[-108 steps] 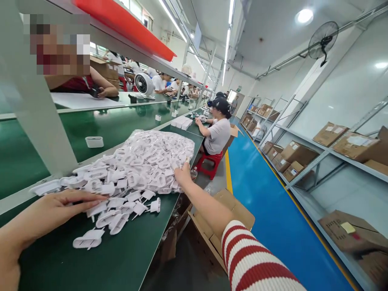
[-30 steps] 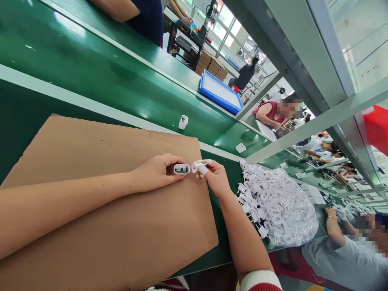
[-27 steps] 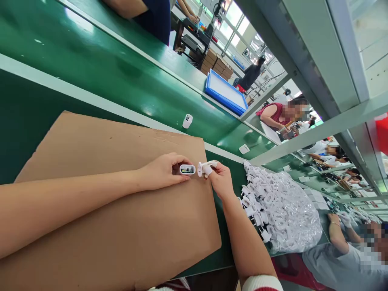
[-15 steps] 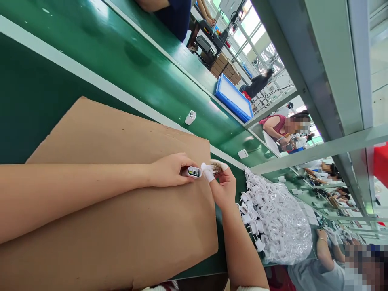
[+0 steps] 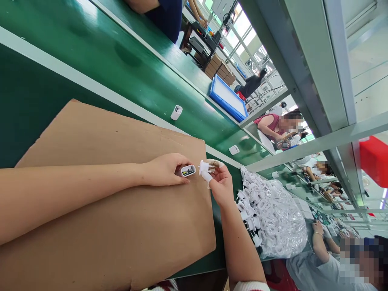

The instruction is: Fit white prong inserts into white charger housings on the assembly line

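Note:
My left hand (image 5: 165, 169) is closed around a white charger housing (image 5: 188, 171). Its open end faces right and shows electronic parts inside. Just to the right, my right hand (image 5: 220, 178) pinches a white plug cap (image 5: 205, 166) with prongs between thumb and forefinger, both wearing white finger covers. A small gap separates the cap from the housing. Both hands are above the right part of a brown cardboard sheet (image 5: 121, 226).
Right of my right arm lies a clear plastic bag (image 5: 281, 222) heaped with white plug caps (image 5: 251, 190). On the green conveyor (image 5: 136, 81) sit a white housing (image 5: 176, 112) and another white piece (image 5: 234, 150). A blue tray (image 5: 228, 99) stands beyond. Co-workers sit farther along.
The plug cap in my right hand has turned so its white face shows more clearly beside the housing. The housings on the conveyor appear shifted left as the view moved slightly.

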A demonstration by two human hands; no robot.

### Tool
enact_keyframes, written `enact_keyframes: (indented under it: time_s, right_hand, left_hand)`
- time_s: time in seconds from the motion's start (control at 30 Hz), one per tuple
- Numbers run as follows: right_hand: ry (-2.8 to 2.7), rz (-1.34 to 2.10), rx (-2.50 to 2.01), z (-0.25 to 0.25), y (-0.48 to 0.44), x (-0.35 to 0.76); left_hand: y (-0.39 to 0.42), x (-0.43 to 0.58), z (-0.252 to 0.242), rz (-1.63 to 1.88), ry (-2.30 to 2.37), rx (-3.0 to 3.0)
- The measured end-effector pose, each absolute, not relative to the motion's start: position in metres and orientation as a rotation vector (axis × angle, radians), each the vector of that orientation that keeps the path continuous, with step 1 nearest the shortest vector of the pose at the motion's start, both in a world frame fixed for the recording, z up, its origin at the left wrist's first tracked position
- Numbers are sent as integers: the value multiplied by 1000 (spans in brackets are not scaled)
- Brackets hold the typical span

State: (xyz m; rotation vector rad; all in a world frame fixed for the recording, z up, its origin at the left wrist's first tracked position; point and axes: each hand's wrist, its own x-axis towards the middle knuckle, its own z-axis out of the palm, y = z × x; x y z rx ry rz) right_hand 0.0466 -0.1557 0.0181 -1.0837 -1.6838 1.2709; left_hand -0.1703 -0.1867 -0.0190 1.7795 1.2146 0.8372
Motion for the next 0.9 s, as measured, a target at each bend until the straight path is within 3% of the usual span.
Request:
enact_keyframes:
  time_s: [0.27,0.6,0.77,0.9]
  right_hand:
    - [-2182,747,-939,20,-163,45]
    - [-1774,1299,-1125,26,-159,43]
    - [-1971,846,-1077,27,-163,42]
    - [-1980,772,-1053,19,-165,36]
  left_hand:
    - [-187,-174,-17,812,1179,1904]
    - [-188,-171,-16,836,1219,1875]
    - [-186,-172,-20,870,1208,1817]
    - [-185,-172,-21,898,1222,1794]
